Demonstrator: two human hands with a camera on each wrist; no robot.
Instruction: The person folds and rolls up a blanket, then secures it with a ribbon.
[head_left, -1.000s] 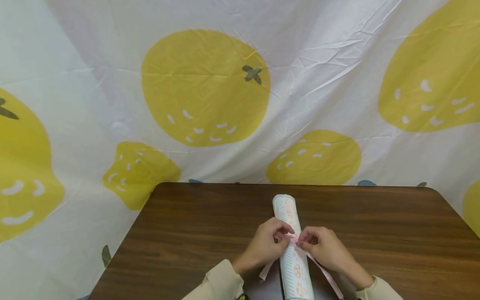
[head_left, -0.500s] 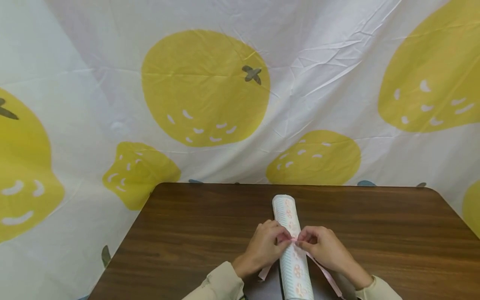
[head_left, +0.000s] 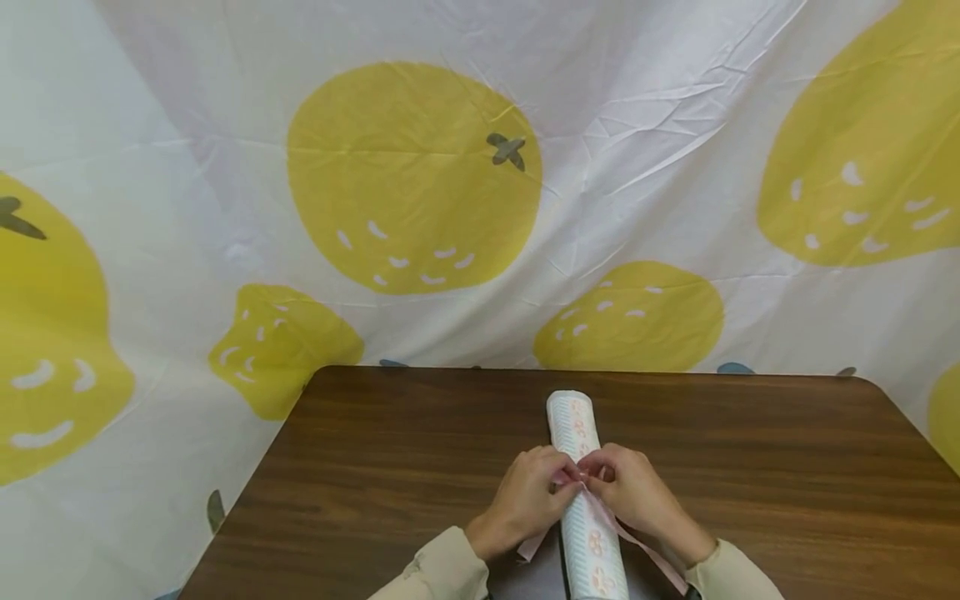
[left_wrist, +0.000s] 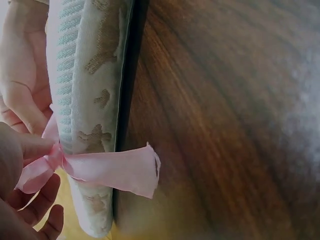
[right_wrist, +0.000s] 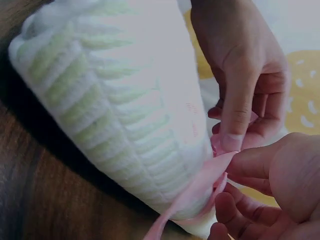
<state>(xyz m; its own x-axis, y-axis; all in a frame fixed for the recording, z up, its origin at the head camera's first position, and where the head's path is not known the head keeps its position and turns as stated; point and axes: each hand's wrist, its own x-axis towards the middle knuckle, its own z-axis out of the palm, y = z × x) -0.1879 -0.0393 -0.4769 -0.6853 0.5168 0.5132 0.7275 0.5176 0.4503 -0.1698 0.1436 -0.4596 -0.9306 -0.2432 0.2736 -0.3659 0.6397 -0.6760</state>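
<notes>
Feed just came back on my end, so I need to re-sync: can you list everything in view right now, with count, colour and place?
rolled towel: one, white with pale green stripes and small orange prints, lying lengthwise on the table near its front edge
ribbon: one, pink, wrapped round the middle of the roll, loose ends trailing to either side toward the front edge
table: one, dark brown wood grain, lower half of the head view
backdrop cloth: one, white with large yellow fruit shapes, hanging behind the table
sleeves: two, cream, at the bottom edge
left hand: one, fingers pinching the ribbon on top of the roll
right hand: one, fingers pinching the ribbon beside the left hand
</notes>
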